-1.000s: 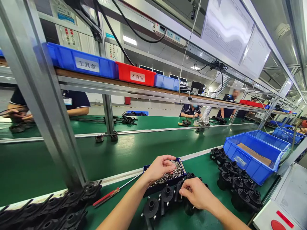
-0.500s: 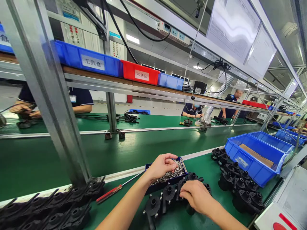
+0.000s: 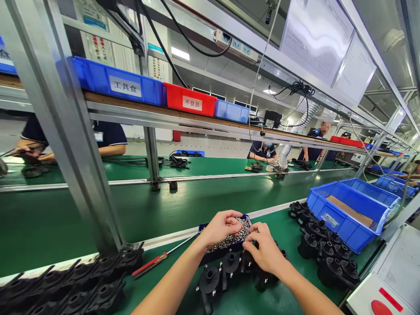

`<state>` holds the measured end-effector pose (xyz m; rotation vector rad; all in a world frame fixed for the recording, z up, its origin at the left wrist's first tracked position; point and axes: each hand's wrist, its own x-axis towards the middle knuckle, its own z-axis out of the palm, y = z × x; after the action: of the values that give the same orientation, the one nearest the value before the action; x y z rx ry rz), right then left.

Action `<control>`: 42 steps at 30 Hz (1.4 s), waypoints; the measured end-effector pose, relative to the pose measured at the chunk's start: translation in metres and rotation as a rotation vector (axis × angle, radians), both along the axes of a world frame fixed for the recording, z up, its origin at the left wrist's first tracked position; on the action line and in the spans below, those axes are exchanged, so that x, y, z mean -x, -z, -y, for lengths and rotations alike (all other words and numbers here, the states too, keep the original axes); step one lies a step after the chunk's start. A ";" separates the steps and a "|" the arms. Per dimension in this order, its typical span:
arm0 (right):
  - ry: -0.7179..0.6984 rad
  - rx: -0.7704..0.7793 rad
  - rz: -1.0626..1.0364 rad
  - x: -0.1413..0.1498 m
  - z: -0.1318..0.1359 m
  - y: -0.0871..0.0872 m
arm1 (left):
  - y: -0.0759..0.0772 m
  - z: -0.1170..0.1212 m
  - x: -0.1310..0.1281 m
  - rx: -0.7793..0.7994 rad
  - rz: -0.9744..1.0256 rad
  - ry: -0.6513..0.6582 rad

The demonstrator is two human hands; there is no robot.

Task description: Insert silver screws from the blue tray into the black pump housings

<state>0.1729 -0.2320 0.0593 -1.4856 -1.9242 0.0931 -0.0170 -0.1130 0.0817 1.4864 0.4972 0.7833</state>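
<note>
The left hand (image 3: 218,229) curls over screws (image 3: 242,235) in the blue tray (image 3: 217,254) behind black housings (image 3: 209,281), the right hand (image 3: 265,251) bends at its edge, and, though I cannot tell whether either grips anything, light fingertip pinches seem best.

Silver screws (image 3: 229,241): loose heap, random orientation, in dark blue rectangular bin (image 3: 215,256). Black volute housings (image 3: 209,280) clustered just on near side of bin, center ports up, side spouts; nearest ones show screws around rims.
</note>
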 end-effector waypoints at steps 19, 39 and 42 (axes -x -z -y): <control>0.119 0.098 0.110 0.011 -0.005 0.000 | 0.005 0.002 -0.003 -0.024 -0.043 0.001; 0.166 -0.076 0.197 -0.069 0.090 0.011 | 0.015 -0.014 0.021 -0.795 -0.969 -0.267; 0.199 -0.019 0.250 -0.075 0.095 0.027 | 0.025 -0.023 0.022 -0.801 -0.997 -0.207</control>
<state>0.2475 -0.3272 0.0318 -1.7344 -1.9483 -0.2092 -0.0388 -0.0901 0.0570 2.6020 1.1766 0.3316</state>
